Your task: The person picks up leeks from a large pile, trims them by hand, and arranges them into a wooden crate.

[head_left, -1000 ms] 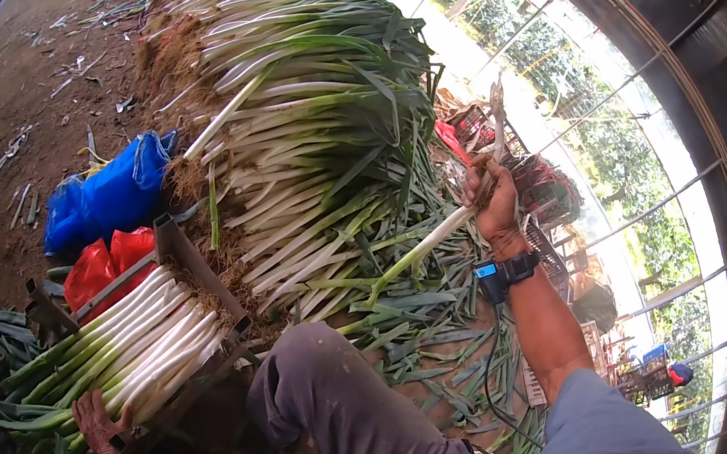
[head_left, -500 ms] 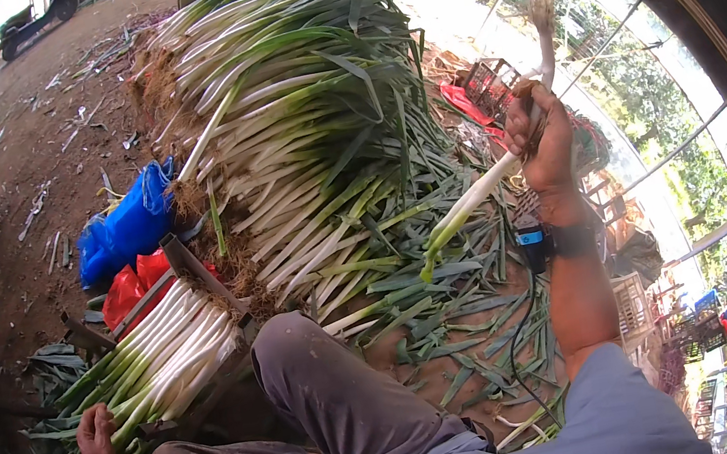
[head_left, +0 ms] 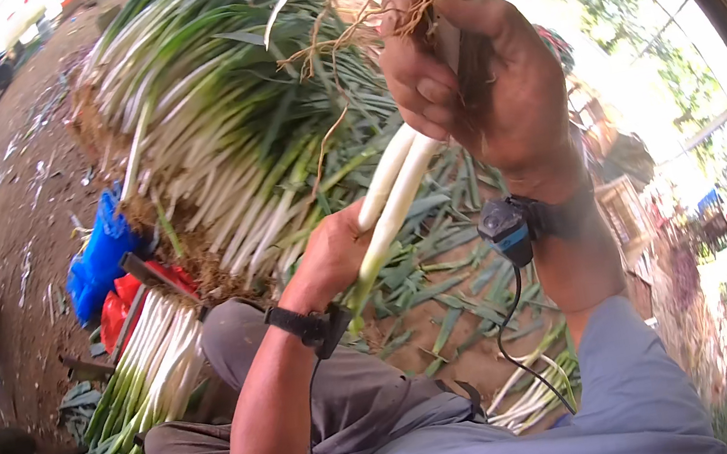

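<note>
My right hand (head_left: 493,80), raised close in front of me, is closed round a leek (head_left: 403,189) and its stringy brown roots (head_left: 413,7). Two white stalk lengths run from below this hand down to my left hand (head_left: 329,252). The left fingers are wrapped round the stalks, near where they turn green. Whether the two lengths are one split leek or two leeks cannot be told. Another pale stalk part stands above the right fist, cut off by the upper edge. A bundle of trimmed leeks (head_left: 157,343) lies in a metal-ended rack (head_left: 159,278) to my left.
A big heap of untrimmed leeks (head_left: 225,144) lies ahead, roots to the left. Cut leaves (head_left: 452,294) litter the ground in front of my knees. Blue plastic (head_left: 104,256) and red plastic (head_left: 123,310) lie beside the rack. A crate (head_left: 623,217) stands at the right.
My left hand has come from the bundle at the left to the stalks and grips them. The right hand, with the leek, has moved left and closer to me.
</note>
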`<state>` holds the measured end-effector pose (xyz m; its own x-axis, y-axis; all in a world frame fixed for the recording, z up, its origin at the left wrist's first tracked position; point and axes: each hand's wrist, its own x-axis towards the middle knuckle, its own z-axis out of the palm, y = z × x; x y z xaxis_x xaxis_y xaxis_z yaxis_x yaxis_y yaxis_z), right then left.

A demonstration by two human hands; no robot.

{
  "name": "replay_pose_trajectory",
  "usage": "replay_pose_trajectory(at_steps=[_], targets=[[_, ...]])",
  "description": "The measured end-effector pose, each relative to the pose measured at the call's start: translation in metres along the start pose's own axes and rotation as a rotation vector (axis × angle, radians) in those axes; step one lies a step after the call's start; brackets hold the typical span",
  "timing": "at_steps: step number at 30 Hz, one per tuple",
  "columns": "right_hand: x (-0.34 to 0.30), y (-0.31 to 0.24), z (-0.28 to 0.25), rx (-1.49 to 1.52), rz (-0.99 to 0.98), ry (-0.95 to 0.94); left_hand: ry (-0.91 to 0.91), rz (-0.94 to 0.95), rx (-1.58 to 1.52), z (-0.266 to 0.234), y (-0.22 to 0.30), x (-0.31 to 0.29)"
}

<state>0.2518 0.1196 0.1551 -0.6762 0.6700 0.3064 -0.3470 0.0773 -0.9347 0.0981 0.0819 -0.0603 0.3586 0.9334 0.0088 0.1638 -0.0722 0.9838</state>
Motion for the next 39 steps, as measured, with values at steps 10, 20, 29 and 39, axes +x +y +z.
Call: replay_pose_trajectory(at_steps=[10,20,29,39], targets=[[-0.142,-0.109,-0.106,0.003,-0.383,0.224,0.296,-0.033,-0.144,0.017,-0.048,0.020],[-0.295,-0.142,-0.155,-0.968,0.011,1.197,0.506,0.044,-0.394,0.024,-0.062,0.030],[-0.387,-0.203,-0.164,-2.263,0.384,1.509,0.487,0.138,-0.417,0.011,-0.010,0.055],[-0.452,-0.236,-0.160,-2.817,-0.153,0.972,0.501,0.206,-0.374,0.006,0.021,0.049]])
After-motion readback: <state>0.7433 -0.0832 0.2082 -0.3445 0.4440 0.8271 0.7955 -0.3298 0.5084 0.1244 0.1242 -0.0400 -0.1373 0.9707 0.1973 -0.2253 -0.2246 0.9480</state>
